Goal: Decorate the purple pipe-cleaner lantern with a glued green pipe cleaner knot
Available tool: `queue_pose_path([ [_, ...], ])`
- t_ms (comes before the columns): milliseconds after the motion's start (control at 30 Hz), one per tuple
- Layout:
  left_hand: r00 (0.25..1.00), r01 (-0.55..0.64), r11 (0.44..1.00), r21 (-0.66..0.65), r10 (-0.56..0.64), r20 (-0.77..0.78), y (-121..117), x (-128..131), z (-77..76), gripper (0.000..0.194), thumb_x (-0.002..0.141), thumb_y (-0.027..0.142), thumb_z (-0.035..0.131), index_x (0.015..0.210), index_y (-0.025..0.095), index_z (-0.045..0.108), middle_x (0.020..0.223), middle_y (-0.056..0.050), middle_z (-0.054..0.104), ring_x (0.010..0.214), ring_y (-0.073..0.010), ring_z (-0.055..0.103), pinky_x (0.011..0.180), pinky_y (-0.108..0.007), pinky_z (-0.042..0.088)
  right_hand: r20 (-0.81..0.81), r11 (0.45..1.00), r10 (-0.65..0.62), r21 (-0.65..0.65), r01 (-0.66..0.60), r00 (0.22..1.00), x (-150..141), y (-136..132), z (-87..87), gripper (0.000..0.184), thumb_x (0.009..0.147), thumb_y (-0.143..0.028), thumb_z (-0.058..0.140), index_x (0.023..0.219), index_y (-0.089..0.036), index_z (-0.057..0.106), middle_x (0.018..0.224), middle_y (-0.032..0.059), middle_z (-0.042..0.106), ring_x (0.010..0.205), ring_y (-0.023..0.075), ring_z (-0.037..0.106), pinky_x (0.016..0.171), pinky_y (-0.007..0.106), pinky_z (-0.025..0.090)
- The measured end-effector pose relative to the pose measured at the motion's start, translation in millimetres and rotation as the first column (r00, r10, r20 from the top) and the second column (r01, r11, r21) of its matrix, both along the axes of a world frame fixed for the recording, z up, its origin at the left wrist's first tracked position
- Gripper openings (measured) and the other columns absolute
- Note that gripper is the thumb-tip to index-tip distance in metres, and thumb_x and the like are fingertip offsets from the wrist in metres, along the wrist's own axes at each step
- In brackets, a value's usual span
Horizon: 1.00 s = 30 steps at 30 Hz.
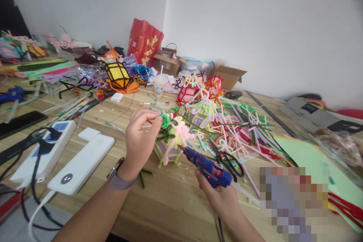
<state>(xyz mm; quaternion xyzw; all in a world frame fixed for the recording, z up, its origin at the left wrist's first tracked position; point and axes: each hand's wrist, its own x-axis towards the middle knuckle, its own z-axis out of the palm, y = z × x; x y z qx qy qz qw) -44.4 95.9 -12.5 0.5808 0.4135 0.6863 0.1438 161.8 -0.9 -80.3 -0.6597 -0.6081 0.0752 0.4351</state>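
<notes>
My left hand (140,136), with a watch on its wrist, pinches a small green pipe-cleaner piece (165,120) between thumb and fingers, holding it at the top of a little pipe-cleaner house (170,145) that stands on the wooden table (170,204). My right hand (218,193) grips a blue hot glue gun (205,166). Its nozzle points up and left and touches the side of the house, just below the pink flower on it.
Black scissors (229,160) lie just right of the glue gun, beside a heap of loose pipe cleaners (244,128) and finished houses. A white power bank (81,162) and power strip (42,151) with cables sit at left. A drink cup (160,85), boxes and a red bag stand behind.
</notes>
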Motion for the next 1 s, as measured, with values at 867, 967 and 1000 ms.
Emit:
queue_pose_path([
  [867, 1.0, 0.007, 1.0, 0.001, -0.007, 0.008, -1.2, 0.8, 1.4, 0.01, 0.082, 0.021, 0.061, 0.072, 0.022, 0.062, 0.081, -0.002, 0.062, 0.087, -0.0198, 0.06, 0.082, -0.036, 0.046, -0.071, 0.998, 0.048, 0.047, -0.045, 0.996, 1.4, 0.3, 3.5, 0.038, 0.081, -0.057, 0.059, 0.077, -0.02, 0.069, 0.058, 0.0045, 0.068, 0.049, 0.0198, 0.063, 0.058, 0.03, 0.055],
  [967, 1.0, 0.001, 1.0, -0.005, -0.001, 0.01, -1.5, 1.0, 1.8, 0.011, 0.082, 0.021, 0.061, 0.071, 0.022, 0.062, 0.08, -0.002, 0.062, 0.088, -0.0199, 0.06, 0.083, -0.036, 0.046, -0.041, 0.997, 0.056, 0.059, -0.054, 0.998, 1.2, 0.3, 6.4, 0.038, 0.082, -0.057, 0.057, 0.075, -0.021, 0.069, 0.061, 0.0049, 0.069, 0.053, 0.0204, 0.065, 0.058, 0.028, 0.055],
  [1000, 1.0, -0.004, 1.0, -0.007, 0.004, 0.008, -1.6, 1.0, 1.9, 0.011, 0.082, 0.021, 0.061, 0.071, 0.022, 0.062, 0.08, -0.002, 0.062, 0.088, -0.0198, 0.06, 0.083, -0.036, 0.046, -0.034, 0.996, 0.063, 0.063, -0.061, 0.997, 0.9, 0.2, 8.3, 0.037, 0.082, -0.056, 0.057, 0.075, -0.021, 0.069, 0.062, 0.0048, 0.069, 0.055, 0.0207, 0.065, 0.057, 0.028, 0.055],
])
